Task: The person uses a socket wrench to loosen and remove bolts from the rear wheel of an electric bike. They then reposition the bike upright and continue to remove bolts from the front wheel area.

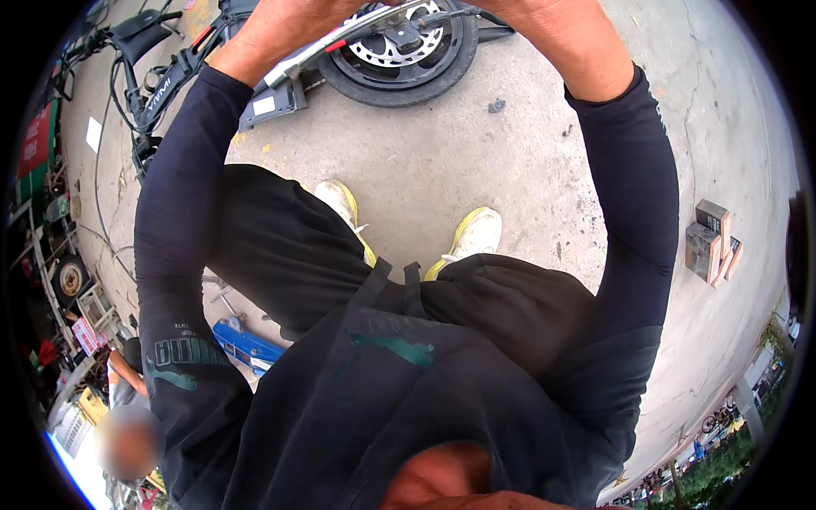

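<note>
Both my arms, in dark sleeves, reach up to the top edge. My left hand point(316, 10) is cut off there, so its fingers are out of sight. Close to it runs a silver tube with a red band point(337, 44). My right hand point(534, 13) is also cropped by the edge, and what it touches cannot be seen. Between the two hands lies a wheel with a black tyre point(425, 92) and a perforated brake disc point(364, 53). A black box-like part with a white label point(285, 109) sits below the tube.
A black bike frame point(161, 98) with cables lies at upper left. Small cartons point(704, 251) stand on the concrete floor at right. Beside my left arm is a blue metal piece point(248, 347). Another person point(129, 387) is at lower left, near cluttered shelves and a small wheel point(71, 279).
</note>
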A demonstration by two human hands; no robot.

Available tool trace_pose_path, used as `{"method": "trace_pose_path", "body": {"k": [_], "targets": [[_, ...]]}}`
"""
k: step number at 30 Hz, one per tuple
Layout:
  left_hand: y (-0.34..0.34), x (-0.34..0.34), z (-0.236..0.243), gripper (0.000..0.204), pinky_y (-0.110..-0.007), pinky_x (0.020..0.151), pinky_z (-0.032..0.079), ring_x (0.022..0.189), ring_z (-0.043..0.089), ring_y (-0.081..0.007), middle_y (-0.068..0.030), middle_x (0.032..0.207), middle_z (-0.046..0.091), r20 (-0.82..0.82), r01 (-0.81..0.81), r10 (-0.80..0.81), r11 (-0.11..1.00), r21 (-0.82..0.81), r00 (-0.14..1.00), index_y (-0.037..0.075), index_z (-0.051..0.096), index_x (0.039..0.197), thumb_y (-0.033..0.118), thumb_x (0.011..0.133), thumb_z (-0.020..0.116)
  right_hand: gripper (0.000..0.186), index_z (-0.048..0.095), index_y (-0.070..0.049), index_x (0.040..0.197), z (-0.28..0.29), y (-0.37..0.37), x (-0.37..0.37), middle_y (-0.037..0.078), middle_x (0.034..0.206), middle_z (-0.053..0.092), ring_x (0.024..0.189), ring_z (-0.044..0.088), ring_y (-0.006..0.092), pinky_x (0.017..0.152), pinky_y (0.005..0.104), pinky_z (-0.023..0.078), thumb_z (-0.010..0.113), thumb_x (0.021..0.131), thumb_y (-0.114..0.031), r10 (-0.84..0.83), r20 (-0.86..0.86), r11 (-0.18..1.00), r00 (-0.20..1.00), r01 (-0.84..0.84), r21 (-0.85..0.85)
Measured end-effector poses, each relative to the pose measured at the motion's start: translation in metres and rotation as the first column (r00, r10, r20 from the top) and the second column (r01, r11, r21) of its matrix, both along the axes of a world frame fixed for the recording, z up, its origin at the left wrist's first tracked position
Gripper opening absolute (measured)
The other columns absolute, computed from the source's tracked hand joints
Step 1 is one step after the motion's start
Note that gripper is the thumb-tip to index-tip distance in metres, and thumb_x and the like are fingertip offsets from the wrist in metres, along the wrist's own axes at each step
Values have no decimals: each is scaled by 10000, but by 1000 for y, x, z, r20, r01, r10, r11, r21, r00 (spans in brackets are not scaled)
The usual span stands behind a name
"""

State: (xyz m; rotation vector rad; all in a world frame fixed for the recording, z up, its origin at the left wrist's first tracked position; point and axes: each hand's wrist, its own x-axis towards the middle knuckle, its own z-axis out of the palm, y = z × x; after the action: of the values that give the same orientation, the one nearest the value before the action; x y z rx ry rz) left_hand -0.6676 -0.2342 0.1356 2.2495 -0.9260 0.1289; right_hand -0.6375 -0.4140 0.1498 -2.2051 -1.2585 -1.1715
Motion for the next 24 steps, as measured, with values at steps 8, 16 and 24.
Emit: {"method": "trace_pose_path", "body": {"k": [8, 16, 24], "targets": [[7, 27, -17, 184, -414, 650, 537, 762, 719, -329, -166, 808, 724, 411, -493, 332, 778, 390, 849, 35, 687, 972, 207, 910, 712, 238, 641, -77, 814, 11, 10, -2, 126, 710, 677, 677, 694, 330, 595, 445, 542, 707, 838, -304, -74, -49, 997, 996, 74, -1], [6, 12, -10, 72, -387, 636, 546, 732, 723, -320, -175, 728, 697, 164, -26, 31, 999, -31, 986, -8, 722, 853, 58, 836, 747, 234, 640, -71, 814, 9, 2, -3, 126, 716, 659, 680, 682, 336, 617, 438, 542, 704, 841, -294, -70, -20, 997, 997, 70, -23], [-3, 13, -13, 210, -426, 580, 500, 637, 658, -361, -211, 688, 649, 101, -192, 180, 974, 121, 978, 18, 688, 787, 211, 866, 711, 252, 625, -67, 808, 9, 1, -6, 141, 700, 650, 680, 674, 354, 614, 457, 530, 734, 825, -293, -140, -95, 990, 985, 137, -44]]}}
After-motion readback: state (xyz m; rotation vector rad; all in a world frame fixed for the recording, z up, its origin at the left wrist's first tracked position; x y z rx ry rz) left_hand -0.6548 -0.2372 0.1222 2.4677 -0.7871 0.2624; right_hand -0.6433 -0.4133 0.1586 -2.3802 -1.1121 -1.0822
